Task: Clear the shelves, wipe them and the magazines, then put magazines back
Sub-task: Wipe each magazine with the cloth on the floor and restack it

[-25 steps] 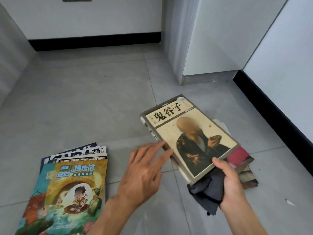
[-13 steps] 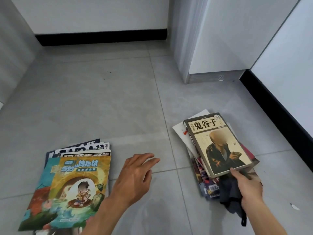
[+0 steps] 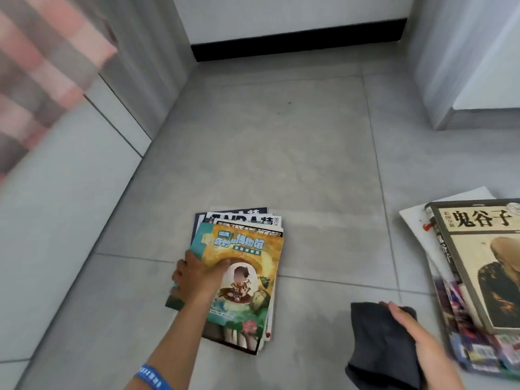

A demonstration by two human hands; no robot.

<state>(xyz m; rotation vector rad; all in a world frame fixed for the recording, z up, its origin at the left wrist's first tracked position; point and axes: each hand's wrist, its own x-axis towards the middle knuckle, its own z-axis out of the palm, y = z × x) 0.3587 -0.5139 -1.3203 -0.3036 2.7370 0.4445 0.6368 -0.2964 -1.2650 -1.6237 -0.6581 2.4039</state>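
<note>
A stack of magazines lies on the grey floor tiles, topped by a colourful cartoon magazine (image 3: 247,274). My left hand (image 3: 197,277) grips the left edge of that top magazine, thumb on the cover and fingers under the edge. My right hand (image 3: 408,327) holds a dark grey cloth (image 3: 380,342) just above the floor. At the right edge a second pile (image 3: 461,319) of magazines lies flat, with a beige hardcover book (image 3: 484,263) showing a seated figure on top.
Grey cabinet doors (image 3: 70,192) run along the left. A white wall with black skirting (image 3: 298,38) closes the back. A grey cabinet base (image 3: 461,94) stands at the right rear. A blurred pink and grey shape fills the upper left corner.
My view swung left. My left hand reached over and took hold of the cartoon magazine's edge. My right hand let go of the beige book, now on the right pile, and keeps the cloth.
</note>
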